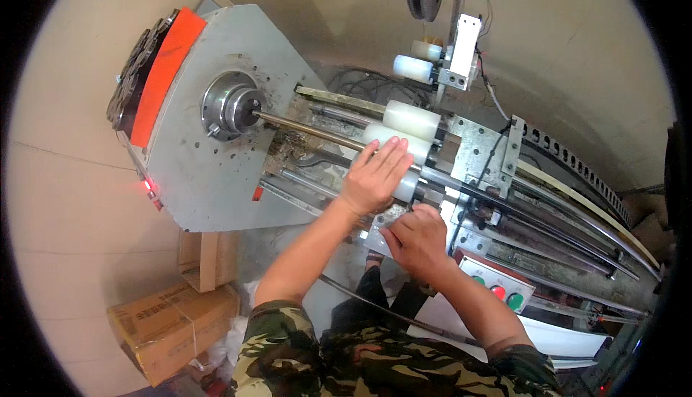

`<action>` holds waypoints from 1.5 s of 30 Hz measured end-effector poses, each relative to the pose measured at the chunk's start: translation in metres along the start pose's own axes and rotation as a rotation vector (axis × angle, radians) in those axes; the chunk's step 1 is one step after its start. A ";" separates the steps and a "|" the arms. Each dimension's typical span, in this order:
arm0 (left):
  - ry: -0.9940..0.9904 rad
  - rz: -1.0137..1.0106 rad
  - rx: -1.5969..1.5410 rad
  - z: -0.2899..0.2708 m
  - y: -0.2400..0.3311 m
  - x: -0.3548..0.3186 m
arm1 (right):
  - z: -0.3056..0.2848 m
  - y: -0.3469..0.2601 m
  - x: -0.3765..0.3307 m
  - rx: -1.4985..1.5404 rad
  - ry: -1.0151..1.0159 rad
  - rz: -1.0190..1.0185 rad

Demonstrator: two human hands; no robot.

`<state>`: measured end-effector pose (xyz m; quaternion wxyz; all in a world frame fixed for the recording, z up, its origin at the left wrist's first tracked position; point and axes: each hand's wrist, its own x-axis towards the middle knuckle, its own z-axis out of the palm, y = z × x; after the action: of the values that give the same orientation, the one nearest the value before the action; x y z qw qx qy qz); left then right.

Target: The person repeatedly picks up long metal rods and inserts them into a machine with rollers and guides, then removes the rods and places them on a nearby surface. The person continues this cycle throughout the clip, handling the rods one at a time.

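Observation:
My left hand (377, 175) lies flat across the white rollers, fingers stretched out and close together. Under its fingertips is a white plastic roller (375, 136), and a second white roller (412, 117) sits just behind. Part of the nearest roller (406, 186) shows beside the palm. My right hand (419, 237) is closed at the front of the roller carriage, by a grey metal block (380, 237); what its fingers grip is hidden. A thin metal rod (310, 127) runs from the round chuck (244, 108) to the rollers, passing by my left fingertips.
A grey machine housing (209, 181) with an orange guard (167, 76) stands at the left. Below my right forearm's right side is a control box (497, 281) with red and green buttons. Cardboard boxes (166, 325) stand on the floor. Smaller rollers (414, 69) hang on a bracket behind.

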<state>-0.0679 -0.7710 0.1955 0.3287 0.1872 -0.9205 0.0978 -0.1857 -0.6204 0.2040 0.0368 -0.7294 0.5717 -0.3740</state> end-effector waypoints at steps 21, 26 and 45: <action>-0.040 0.057 0.190 -0.034 0.015 0.000 | 0.000 -0.018 -0.014 -0.028 0.166 -0.113; -0.031 0.041 0.157 -0.038 0.012 -0.009 | -0.006 -0.029 -0.012 -0.002 0.059 -0.062; 0.038 0.080 0.019 -0.033 0.012 -0.011 | -0.114 -0.078 -0.180 -0.160 -0.206 0.521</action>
<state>-0.0467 -0.7470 0.2128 0.3401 0.1515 -0.9199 0.1229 -0.2021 -0.3961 0.2328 0.1319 -0.5926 0.7608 -0.2296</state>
